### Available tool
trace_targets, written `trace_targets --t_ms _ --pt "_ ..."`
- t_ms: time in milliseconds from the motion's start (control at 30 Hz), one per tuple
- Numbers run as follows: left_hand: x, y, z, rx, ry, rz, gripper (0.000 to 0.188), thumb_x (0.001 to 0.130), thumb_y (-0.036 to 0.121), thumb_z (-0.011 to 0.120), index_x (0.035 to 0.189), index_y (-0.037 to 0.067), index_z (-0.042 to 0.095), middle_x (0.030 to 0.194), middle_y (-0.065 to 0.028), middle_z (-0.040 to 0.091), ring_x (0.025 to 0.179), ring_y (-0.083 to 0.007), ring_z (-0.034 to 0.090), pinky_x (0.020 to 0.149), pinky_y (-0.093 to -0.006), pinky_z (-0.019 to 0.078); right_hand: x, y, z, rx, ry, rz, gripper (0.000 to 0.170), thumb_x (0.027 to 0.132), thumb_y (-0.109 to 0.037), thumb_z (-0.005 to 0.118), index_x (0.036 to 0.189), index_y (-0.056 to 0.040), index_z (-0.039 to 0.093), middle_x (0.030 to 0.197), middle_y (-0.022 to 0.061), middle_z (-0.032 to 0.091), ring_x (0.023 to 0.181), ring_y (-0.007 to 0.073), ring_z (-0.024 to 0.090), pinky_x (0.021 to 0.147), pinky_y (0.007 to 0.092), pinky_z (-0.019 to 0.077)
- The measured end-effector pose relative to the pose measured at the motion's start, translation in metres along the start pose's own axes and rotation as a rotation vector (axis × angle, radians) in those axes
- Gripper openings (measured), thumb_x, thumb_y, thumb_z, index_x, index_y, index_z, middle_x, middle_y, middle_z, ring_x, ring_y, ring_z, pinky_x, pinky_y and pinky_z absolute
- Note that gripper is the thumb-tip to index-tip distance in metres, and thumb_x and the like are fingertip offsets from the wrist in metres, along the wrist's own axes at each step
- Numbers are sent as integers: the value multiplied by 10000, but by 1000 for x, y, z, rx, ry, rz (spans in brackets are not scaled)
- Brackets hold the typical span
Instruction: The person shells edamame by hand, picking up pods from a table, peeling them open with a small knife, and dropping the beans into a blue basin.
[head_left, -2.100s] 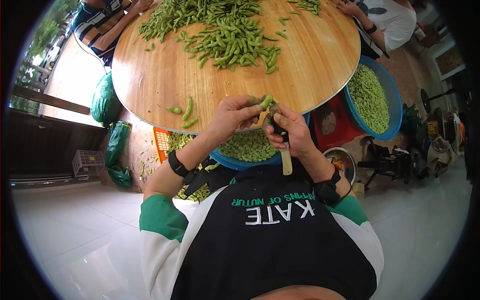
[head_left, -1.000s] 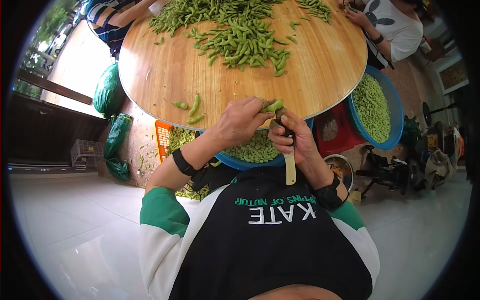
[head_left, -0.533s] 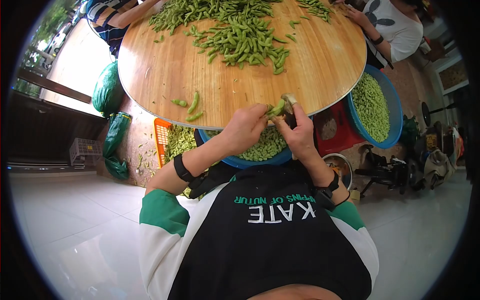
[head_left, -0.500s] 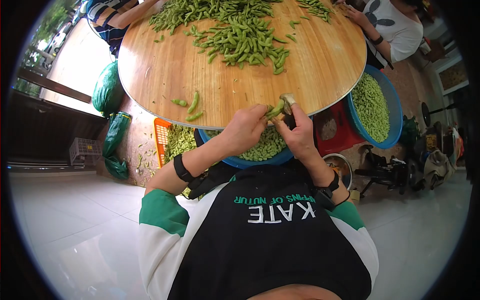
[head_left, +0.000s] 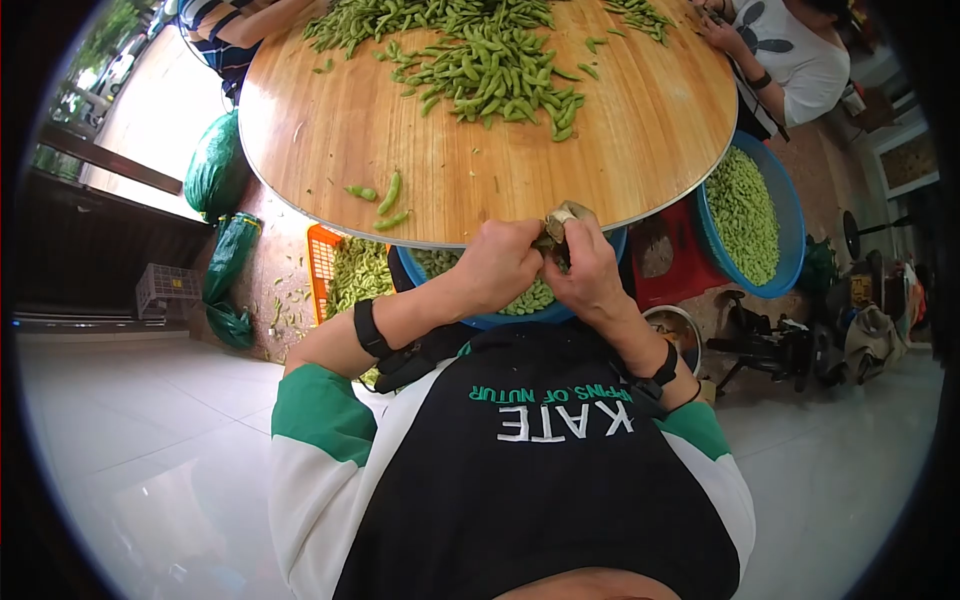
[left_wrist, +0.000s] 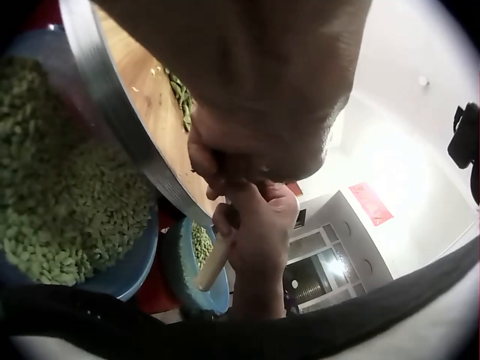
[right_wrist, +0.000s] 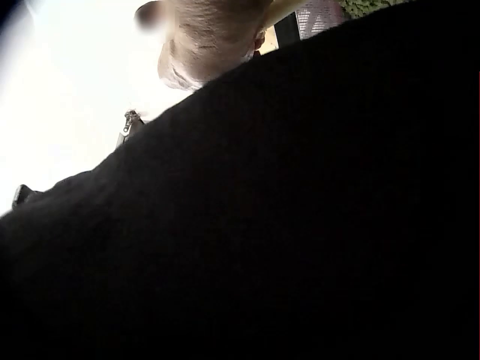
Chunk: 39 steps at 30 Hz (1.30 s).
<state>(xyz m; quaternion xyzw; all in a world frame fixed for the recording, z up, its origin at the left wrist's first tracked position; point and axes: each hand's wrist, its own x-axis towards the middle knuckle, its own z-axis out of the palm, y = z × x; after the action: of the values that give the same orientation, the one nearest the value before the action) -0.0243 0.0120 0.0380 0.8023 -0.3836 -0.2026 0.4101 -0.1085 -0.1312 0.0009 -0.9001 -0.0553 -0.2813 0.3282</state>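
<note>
Blue basin (left_wrist: 141, 262) underneath; your right grip (head_left: 585, 267) wraps a pale handle (left_wrist: 214, 264); can't tell whether left grip (head_left: 497, 265) pinches anything. Work low over its beans (left_wrist: 97, 214); fewer strays.

Left hand (head_left: 498, 268) and right hand (head_left: 585, 270) are viewed down from above the grip by the head camera, and closely from its left by the left wrist's; table (head_left: 340, 140) is shared. The right wrist's is mostly blocked (cloth (right_wrist: 262, 225), very near).
</note>
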Motion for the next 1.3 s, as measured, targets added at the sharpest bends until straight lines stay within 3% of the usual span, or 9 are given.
trace_targets --t_ms 333,400,433,500,700,933,1000,1233,1300 --pt "-18 -15 5 -289 -4 -181 172 756 99 529 789 -58 588 696 -275 577 686 -459 577 625 -467 477 -7 0 5 69 -120 45 262 703 -20 635 929 12 505 891 206 531 772 409 570 642 435 488" --pt "-22 -24 2 -93 -32 -21 143 759 28 493 809 -58 595 570 -133 555 523 -178 559 512 -328 456 -11 1 7 60 -142 35 265 702 -21 636 930 6 505 873 196 533 763 401 571 632 434 483" --pt "-24 -25 -2 -92 -26 -17 143 759 28 493 809 -58 595 570 -133 555 523 -178 559 512 -328 456 -13 4 11 58 -122 46 256 702 -21 635 923 5 506 847 191 528 752 401 568 627 431 481" --pt "-38 -22 -15 -76 -35 -72 163 757 93 533 781 -62 576 668 -281 535 675 -445 562 601 -463 451 -13 5 13 66 -105 48 247 703 -20 634 915 5 508 822 187 524 741 400 565 622 427 478" --pt "-89 -37 -95 806 -198 45 167 797 115 565 926 20 610 868 -165 594 861 -374 576 786 -452 475 -10 1 -6 356 -230 14 164 783 -51 678 903 15 589 827 160 599 746 325 596 657 369 476" --pt "31 -51 -103 485 297 198 177 842 123 563 982 16 587 933 -212 550 840 -385 566 739 -467 468 -5 2 -5 433 -233 161 142 814 -63 670 900 15 588 796 120 593 729 236 593 641 328 461" --pt "78 -72 -93 503 400 261 178 854 114 555 996 17 603 974 -175 545 872 -360 559 754 -436 452 -3 -1 -12 621 -360 553 133 857 -91 648 894 17 578 761 75 574 707 148 568 638 299 448" --pt "112 -109 -93 749 349 210 166 802 82 594 950 10 610 983 -221 534 984 -375 535 803 -448 460 -6 7 -17 711 -281 546 183 920 -147 570 1000 18 571 746 30 556 610 85 500 518 236 402" --pt "96 -107 -93 453 463 139 139 803 82 632 901 -16 617 914 -188 592 838 -308 599 712 -401 491 -1 5 -14 1021 -254 724 235 952 -157 507 1109 15 542 771 29 552 579 63 455 466 205 369"
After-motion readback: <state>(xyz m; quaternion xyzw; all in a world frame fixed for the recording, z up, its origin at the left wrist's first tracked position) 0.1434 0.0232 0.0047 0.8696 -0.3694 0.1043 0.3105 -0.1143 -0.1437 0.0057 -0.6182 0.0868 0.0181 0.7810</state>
